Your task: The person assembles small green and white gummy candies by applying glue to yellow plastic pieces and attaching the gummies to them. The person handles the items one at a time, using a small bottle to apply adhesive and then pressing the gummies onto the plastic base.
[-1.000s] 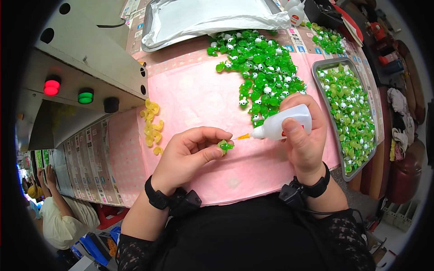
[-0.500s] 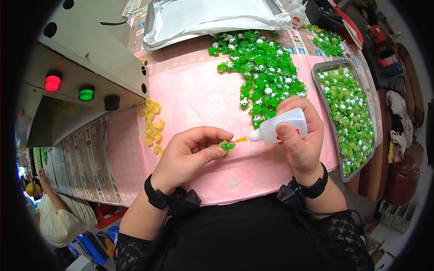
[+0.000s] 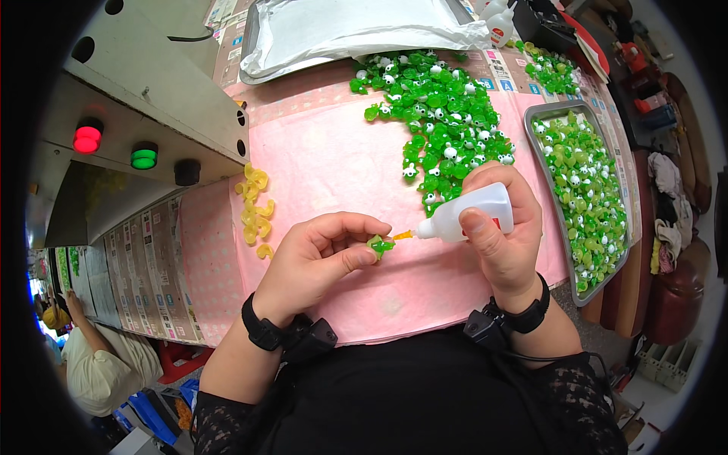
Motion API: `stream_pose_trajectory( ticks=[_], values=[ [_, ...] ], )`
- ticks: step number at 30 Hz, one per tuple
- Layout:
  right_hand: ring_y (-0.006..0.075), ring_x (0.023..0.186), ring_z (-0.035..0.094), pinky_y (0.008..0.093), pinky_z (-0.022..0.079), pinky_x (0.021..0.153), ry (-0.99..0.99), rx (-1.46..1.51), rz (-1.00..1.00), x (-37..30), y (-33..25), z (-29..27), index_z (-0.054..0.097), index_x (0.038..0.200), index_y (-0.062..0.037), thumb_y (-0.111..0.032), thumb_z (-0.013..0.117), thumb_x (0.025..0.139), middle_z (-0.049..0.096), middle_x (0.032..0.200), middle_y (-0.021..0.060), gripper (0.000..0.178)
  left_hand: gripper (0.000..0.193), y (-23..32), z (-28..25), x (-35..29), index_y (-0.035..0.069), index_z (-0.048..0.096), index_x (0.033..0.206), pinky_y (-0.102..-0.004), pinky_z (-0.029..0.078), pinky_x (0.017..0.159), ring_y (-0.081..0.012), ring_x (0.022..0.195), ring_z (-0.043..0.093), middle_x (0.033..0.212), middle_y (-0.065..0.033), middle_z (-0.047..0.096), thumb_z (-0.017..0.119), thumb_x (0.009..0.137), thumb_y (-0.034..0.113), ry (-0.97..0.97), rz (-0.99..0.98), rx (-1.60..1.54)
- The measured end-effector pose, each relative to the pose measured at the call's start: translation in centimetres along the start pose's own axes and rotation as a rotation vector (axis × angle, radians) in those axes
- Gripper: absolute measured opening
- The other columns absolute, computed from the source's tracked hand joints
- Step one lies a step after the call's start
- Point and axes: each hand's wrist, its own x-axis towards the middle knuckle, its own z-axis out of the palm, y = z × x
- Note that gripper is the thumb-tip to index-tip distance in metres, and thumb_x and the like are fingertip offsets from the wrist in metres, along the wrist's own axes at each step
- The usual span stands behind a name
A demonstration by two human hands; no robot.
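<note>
My left hand pinches a small green plastic piece between thumb and fingertips. In my right hand is a white squeeze bottle, tipped to the left, its orange nozzle pointing at the piece. The nozzle's tip is at or very close to the piece; whether they touch I cannot tell. Beyond the bottle spreads a heap of green pieces with white, black-dotted balls. To the left of my left hand lie several loose yellow curved pieces on the pink cloth.
A metal tray at the right holds many green and yellow-green pieces. Another paper-lined tray sits at the back. On the left stands a machine with red and green lights. More white bottles stand at the back right.
The bottle in my right hand has tilted very slightly. My left hand and the green piece have stayed in place.
</note>
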Motion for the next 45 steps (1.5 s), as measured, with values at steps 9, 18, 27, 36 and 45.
stream_pose_trajectory(
  ticks=[9, 18, 27, 36, 45],
  values=[
    [0.0077, 0.075, 0.057, 0.0227, 0.046, 0.062, 0.083, 0.097, 0.049, -0.1, 0.2, -0.1, 0.055, 0.101, -0.0061, -0.021, 0.074, 0.087, 0.059, 0.088, 0.0015, 0.027, 0.026, -0.2, -0.1, 0.0, 0.000, 0.059, 0.115, -0.0271, 0.053, 0.087, -0.0122, 0.096, 0.063, 0.111, -0.0086, 0.065, 0.061, 0.089, -0.003, -0.005, 0.044, -0.024],
    [0.0123, 0.074, 0.062, 0.0253, 0.051, 0.058, 0.106, 0.374, 0.146, 0.2, 0.5, -0.4, 0.054, 0.106, -0.0054, -0.029, 0.073, 0.088, 0.061, 0.090, 0.0050, 0.036, 0.017, -0.2, -0.9, 0.2, 0.006, 0.057, 0.105, -0.0269, 0.053, 0.085, -0.0126, 0.091, 0.062, 0.107, -0.0073, 0.063, 0.065, 0.094, 0.017, 0.045, 0.052, -0.352],
    [0.0193, 0.086, 0.065, 0.0309, 0.055, 0.072, -0.155, 0.527, 0.250, 0.3, -0.1, -0.1, 0.052, 0.110, -0.0021, -0.014, 0.076, 0.083, 0.061, 0.101, 0.0103, 0.039, 0.014, -1.0, -2.1, 0.4, 0.011, 0.053, 0.104, -0.0287, 0.054, 0.086, -0.0155, 0.095, 0.063, 0.106, -0.0050, 0.059, 0.063, 0.095, 0.015, -0.038, 0.126, -0.647],
    [0.0203, 0.096, 0.058, 0.0310, 0.045, 0.082, -0.503, 0.061, 0.082, 1.3, 0.0, -0.1, 0.065, 0.107, -0.0012, -0.006, 0.078, 0.066, 0.058, 0.102, 0.0090, 0.043, 0.014, -0.8, -2.3, 0.5, 0.011, 0.053, 0.103, -0.0307, 0.053, 0.087, -0.0171, 0.096, 0.063, 0.107, -0.0054, 0.058, 0.063, 0.094, 0.009, -0.041, 0.145, -0.693],
    [0.0257, 0.098, 0.065, 0.0369, 0.052, 0.088, -0.545, 0.148, 0.272, -1.2, -0.4, 2.0, 0.065, 0.100, 0.0023, 0.001, 0.071, 0.068, 0.066, 0.103, 0.0161, 0.032, 0.015, -1.5, -1.6, 0.9, 0.009, 0.057, 0.104, -0.0272, 0.054, 0.085, -0.0102, 0.092, 0.062, 0.101, -0.0014, 0.061, 0.065, 0.093, 0.012, -0.083, 0.145, -0.581]
  ],
)
